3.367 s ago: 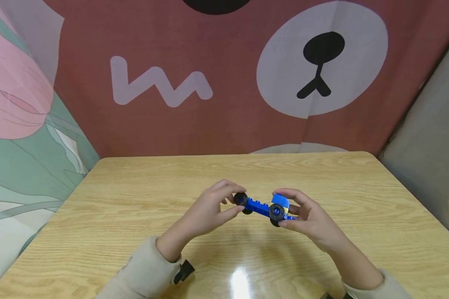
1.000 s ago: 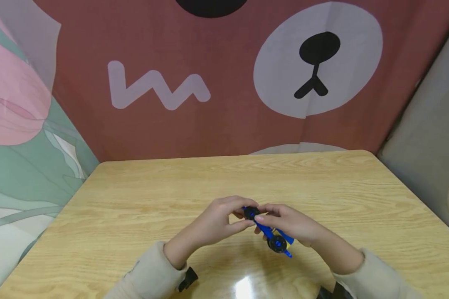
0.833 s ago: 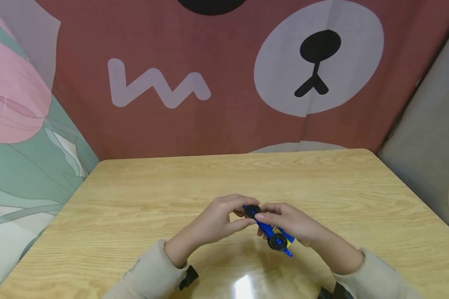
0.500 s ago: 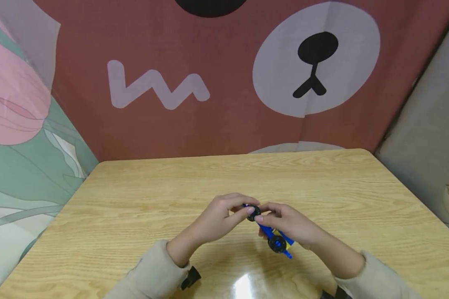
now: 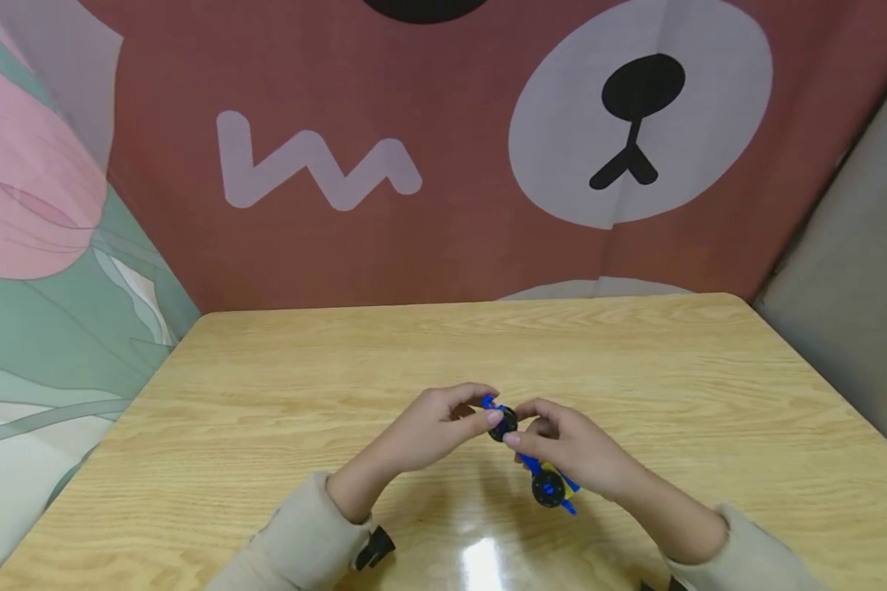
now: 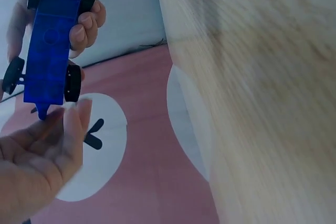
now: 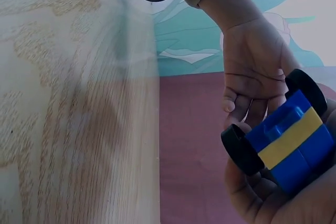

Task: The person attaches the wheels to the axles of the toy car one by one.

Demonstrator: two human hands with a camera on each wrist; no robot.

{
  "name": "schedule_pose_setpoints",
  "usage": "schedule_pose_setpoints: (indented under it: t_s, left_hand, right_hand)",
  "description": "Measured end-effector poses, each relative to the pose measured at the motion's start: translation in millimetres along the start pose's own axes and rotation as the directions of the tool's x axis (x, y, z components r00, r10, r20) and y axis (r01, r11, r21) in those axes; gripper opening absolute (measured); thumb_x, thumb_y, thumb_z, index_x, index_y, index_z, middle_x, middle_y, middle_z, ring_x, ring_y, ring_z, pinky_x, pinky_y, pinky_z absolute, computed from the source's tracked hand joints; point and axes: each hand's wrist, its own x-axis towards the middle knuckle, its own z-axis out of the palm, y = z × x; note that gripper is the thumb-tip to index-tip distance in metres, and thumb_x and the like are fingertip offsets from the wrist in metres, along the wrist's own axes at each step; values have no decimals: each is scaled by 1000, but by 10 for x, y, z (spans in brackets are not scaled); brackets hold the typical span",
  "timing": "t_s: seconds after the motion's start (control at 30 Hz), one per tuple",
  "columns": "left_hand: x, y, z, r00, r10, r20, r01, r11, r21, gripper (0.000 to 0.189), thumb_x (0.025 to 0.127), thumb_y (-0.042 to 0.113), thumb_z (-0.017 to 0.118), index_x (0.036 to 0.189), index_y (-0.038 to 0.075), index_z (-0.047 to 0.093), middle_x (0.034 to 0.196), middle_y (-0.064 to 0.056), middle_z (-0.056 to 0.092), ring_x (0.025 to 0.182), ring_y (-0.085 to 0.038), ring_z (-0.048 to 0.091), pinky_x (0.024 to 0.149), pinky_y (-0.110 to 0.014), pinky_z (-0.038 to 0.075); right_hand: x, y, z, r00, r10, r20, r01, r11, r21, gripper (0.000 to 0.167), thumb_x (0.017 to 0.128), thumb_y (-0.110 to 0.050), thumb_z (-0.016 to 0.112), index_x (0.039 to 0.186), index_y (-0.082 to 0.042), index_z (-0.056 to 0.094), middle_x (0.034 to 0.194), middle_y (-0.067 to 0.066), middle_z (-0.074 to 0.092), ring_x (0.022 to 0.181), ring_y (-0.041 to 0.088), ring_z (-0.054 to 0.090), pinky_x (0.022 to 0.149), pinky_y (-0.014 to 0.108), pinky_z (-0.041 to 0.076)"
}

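Observation:
Both hands hold a toy car [image 5: 549, 489] of blue bricks with a yellow band and black wheels, raised over the table. My left hand [image 5: 425, 431] pinches its far end, thumb on a wheel [image 5: 503, 424] and index finger by the blue tip. From the right, my right hand [image 5: 584, 451] grips the middle of the body, hiding part of it. In the left wrist view the flat blue underside [image 6: 52, 35] faces the camera, with left fingertips at a wheel and a small hook. The right wrist view shows the yellow strip [image 7: 291, 137] between two wheels.
A wood-grain table [image 5: 303, 361] spreads beneath the hands. Behind it hangs a reddish-brown cloth [image 5: 458, 246] with a bear's face, and a floral sheet [image 5: 37, 328] is at the left. A black device [image 5: 374, 548] sits at the left cuff.
Earlier the car lay crosswise, one hand at each end; it has since turned, and my right hand has shifted left to its middle. Lately the left thumb moved onto the wheel.

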Motion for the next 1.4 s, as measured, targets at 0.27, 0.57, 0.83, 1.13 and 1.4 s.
schedule_pose_setpoints:
  t_s: [0.27,0.57,0.83,1.13,1.4]
  left_hand:
    - [-7,-28,44,1000,-8,20,10,988,-151,22,89,14,49,105,1,55,94,-4,58,85,-10,55,76,-24,45]
    - [-27,-55,71,1000,-21,0,20,979,-201,33,89,26,48,110,2,55,99,-4,60,92,-10,55,78,-23,44]
    - [-9,-82,104,998,-38,-50,28,980,-196,33,88,27,49,108,2,56,96,-3,61,89,-11,57,77,-24,45]
    - [-4,-56,62,998,-28,-54,18,984,-176,31,87,29,51,107,6,57,97,-2,60,90,-10,56,78,-25,44]
    - [-15,-28,-56,1000,-6,-6,6,1000,-29,26,89,29,48,103,11,59,93,2,59,86,-11,56,74,-28,45]
  right_hand:
    - [-33,11,31,1000,-16,-22,15,999,-39,46,84,-30,55,109,7,45,75,11,56,68,22,52,60,34,44]
    - [-37,27,45,997,-11,-71,9,1000,-22,46,82,-30,59,108,6,47,75,11,56,68,22,53,61,34,44]
    - [-18,34,70,994,7,-113,-5,1000,15,46,82,-30,58,108,5,47,74,8,58,72,25,55,65,33,45]
    - [8,43,11,994,-41,-104,34,997,-75,47,81,-31,59,111,4,48,71,6,56,65,21,53,58,31,45]
    - [45,51,-41,997,-68,-20,64,989,-135,55,80,-30,60,120,4,43,75,5,55,64,19,50,53,28,43]
